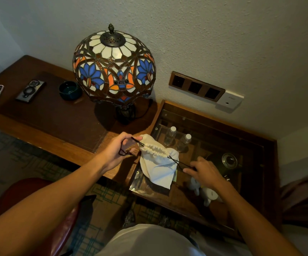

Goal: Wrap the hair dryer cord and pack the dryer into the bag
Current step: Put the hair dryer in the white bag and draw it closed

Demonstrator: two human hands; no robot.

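Hands [119,150] [203,170] each pinched a drawstring [177,162], so you had the bag [157,166] cinched shut, hanging between them.

open stretch of tabletop [44,111] left of the lamp [114,71], which looms over the back. right side's tight: two bottles [177,138] just behind the bag [158,167], kettle [225,163] and white mugs [204,191] crowding the glass-topped part.
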